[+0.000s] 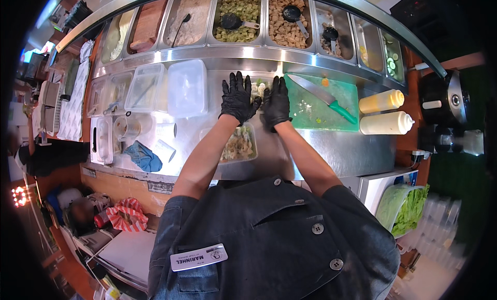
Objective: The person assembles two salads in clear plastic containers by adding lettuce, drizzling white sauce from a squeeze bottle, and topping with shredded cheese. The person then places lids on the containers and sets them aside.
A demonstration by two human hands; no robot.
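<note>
Both my hands wear black gloves and reach over the steel counter. My left hand (239, 99) is flat with its fingers spread, at the left side of a see-through container (259, 87) holding pale and green food. On that container's right side is my right hand (277, 103), fingers stretched out beside the green cutting board (321, 121). Whether either hand touches the container I cannot tell; they partly cover it. Nearer to me, partly behind my left forearm, stands a second see-through container (240, 147) with chopped food in it. A green-handled knife (323, 95) lies across the board.
Steel food pans (238, 15) line the back, some with black scoops. Two squeeze bottles (385, 123) lie at the right. Lidded plastic boxes (187, 87) and a blue cloth (143, 156) are at the left. A tub of lettuce (411, 212) sits at the lower right.
</note>
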